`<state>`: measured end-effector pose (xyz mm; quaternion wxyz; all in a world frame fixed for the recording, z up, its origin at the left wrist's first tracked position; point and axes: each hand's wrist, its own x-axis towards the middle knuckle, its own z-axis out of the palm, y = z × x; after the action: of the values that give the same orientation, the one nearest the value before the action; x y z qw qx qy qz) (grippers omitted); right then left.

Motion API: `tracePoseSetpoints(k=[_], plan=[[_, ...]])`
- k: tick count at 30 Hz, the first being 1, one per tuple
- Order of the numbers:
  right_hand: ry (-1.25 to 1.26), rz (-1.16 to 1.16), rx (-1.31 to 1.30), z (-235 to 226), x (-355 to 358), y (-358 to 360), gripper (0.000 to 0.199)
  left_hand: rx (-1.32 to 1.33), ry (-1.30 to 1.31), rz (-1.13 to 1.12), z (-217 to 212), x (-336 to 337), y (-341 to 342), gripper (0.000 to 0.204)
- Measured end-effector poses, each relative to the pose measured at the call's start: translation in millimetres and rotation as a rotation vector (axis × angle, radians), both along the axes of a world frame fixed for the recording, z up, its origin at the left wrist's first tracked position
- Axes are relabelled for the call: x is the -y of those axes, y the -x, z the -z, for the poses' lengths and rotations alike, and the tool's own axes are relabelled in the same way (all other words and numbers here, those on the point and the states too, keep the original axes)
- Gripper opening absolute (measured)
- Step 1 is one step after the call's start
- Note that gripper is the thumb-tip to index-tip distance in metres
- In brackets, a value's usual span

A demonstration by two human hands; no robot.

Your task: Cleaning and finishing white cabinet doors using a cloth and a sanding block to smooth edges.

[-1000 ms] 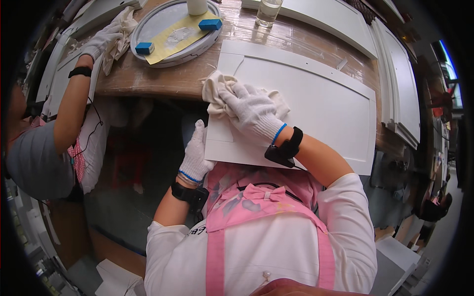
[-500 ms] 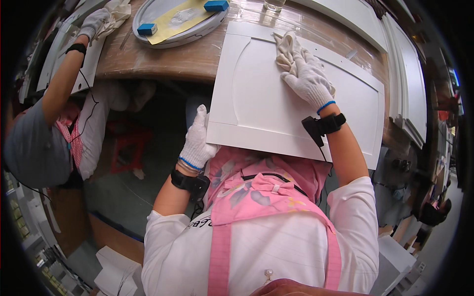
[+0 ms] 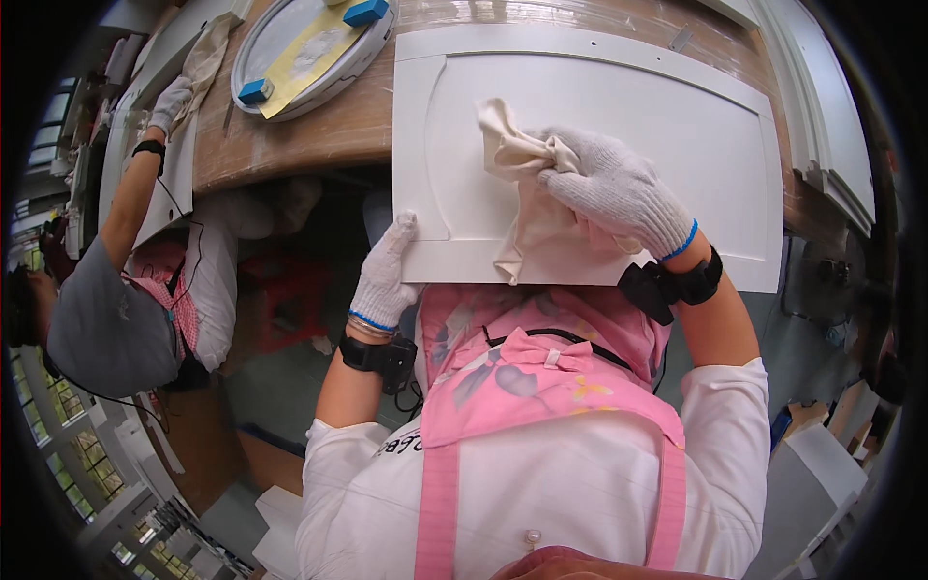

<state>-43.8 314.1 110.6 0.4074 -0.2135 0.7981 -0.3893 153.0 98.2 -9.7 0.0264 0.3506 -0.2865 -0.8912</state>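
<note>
A white framed panel (image 3: 677, 135), like a cabinet door, lies before me, its near edge overhanging the table by my apron. Gloved in white knit, my left hand (image 3: 387, 275) grips the panel's near left corner; the thumb points up along the left edge and the fingers go out of sight underneath. My right hand (image 3: 619, 184), in a matching glove, is closed on a cream cloth (image 3: 517, 155) over the middle of the panel. One end of the cloth bunches out past the fingers, and another part hangs toward the near edge.
The brown table (image 3: 300, 145) has a plastic film cover. On it, a round white lid (image 3: 372, 63) holds yellow sandpaper (image 3: 290, 82) and two blue blocks. More white panels (image 3: 812, 97) stand at the right. At the left, a co-worker (image 3: 116, 319) wipes another panel with a cloth.
My right hand has brought the cloth from the panel's far side nearer to me, and the cloth has spread out. My left hand keeps its corner grip. The panel appears turned slightly.
</note>
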Motion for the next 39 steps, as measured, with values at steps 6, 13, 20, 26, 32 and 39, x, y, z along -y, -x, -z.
tracePoseSetpoints(k=[6, 13, 20, 26, 32, 39], plan=[[0.220, -0.043, -0.317, 49, 71, -6, 0.039, 0.056, 0.064, 0.053, 16, 7, -2, 0.037], [0.088, -0.192, -0.154, 48, 96, -43, 0.035, -0.014, 0.082, 0.067, 29, 12, -6, 0.043], [-0.019, -0.131, -0.040, 35, 116, -15, 0.048, -0.105, -0.018, 0.019, 25, 7, -12, 0.045], [-0.208, -0.511, -0.843, 48, 163, 62, 0.054, -0.043, 0.079, 0.070, 9, 5, 0, 0.036], [0.025, -0.155, -0.300, 38, 130, -30, 0.073, -0.099, 0.341, 0.155, 9, 12, -13, 0.045], [0.273, -0.407, -0.788, 68, 85, -78, 0.063, -0.078, 0.007, -0.063, 12, 1, 8, 0.041]])
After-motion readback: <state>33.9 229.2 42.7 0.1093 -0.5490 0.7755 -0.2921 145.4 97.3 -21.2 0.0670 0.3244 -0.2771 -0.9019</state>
